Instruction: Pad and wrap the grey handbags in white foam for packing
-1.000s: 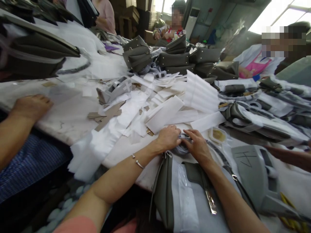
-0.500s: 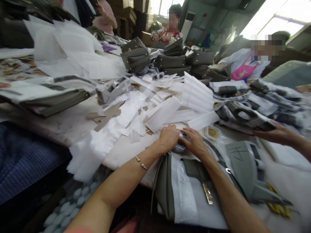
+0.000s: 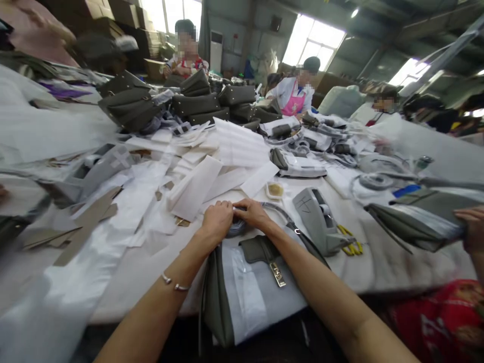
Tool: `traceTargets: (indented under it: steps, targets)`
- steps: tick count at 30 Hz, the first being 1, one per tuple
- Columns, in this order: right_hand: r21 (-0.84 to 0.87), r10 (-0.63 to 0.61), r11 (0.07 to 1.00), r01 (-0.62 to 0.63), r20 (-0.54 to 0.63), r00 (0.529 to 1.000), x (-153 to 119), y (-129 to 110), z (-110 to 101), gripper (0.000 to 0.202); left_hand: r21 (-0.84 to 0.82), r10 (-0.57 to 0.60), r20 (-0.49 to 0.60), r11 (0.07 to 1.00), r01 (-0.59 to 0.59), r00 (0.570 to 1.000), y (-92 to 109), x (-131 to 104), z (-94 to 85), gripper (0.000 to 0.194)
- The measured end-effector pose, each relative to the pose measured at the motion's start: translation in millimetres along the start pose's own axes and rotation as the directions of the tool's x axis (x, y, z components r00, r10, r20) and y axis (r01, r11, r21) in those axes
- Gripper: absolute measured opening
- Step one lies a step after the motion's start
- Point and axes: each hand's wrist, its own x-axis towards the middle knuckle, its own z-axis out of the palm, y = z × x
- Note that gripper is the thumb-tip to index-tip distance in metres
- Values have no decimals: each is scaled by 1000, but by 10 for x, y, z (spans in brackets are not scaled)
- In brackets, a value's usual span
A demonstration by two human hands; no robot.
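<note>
A dark green handbag (image 3: 218, 307) lies at the table's near edge in front of me, its flap side up. A white sheet (image 3: 255, 302) covers much of its front, and a gold clasp (image 3: 277, 275) hangs from the flap tab. At the bag's far end, my left hand (image 3: 218, 218) and my right hand (image 3: 252, 213) meet with fingers curled on a grey wrapped strap (image 3: 236, 228). Both hands are closed on it; the fingertips are partly hidden. The strap's other stretch curves past my right wrist.
A grey tape dispenser (image 3: 312, 217), yellow-handled scissors (image 3: 352, 246) and a small dish (image 3: 274, 190) lie to the right. White foam sheets (image 3: 200, 184) are heaped ahead, with stacked handbags (image 3: 196, 104) behind. At the right, a co-worker's hand (image 3: 472, 222) holds another bag (image 3: 419, 217).
The view has swung right, so the surroundings shift left. My hands stay on the strap. The co-worker's hand at right has left one wrapped bag and now holds another nearer the edge.
</note>
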Motion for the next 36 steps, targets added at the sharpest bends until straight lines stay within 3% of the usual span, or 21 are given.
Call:
traceTargets:
  steps: [13,17,22,24,27,29,32,34,36]
  targets:
    - [108,120,988,-113,-62,991,47,-16,39,14,-24,-2,11,1000,2,1000,-119,89,30,27]
    - [101,107,990,-100,-67,992,3,-48,63,17,-77,-31,50,996,35,998,-103,98,-13,24]
    - [100,62,993,-54,-75,995,-7,-17,98,28,-134,-83,23,987,85,996,-134,98,-38,23]
    - [97,73,993,-64,-91,993,-13,16,2,32,-154,-78,7,985,78,997,-150,80,-31,21]
    - [20,102,995,-100,-197,975,-30,123,-365,39,-178,-54,-13,983,50,998,-171,53,-4,20]
    - [-155,116,975,-159,-254,960,-47,252,-710,42,-192,-33,-25,981,27,999,-193,63,25,20]
    - [-421,167,866,-270,-265,950,-94,499,-1141,42,-211,-8,-40,977,-1,999,-221,103,64,21]
    - [-490,200,819,-300,-246,948,-116,667,-1245,42,-218,-5,-46,976,-5,999,-223,114,73,21]
    - [-541,212,784,-305,-229,950,-111,830,-1195,44,-219,-14,-47,976,3,999,-210,99,66,21]
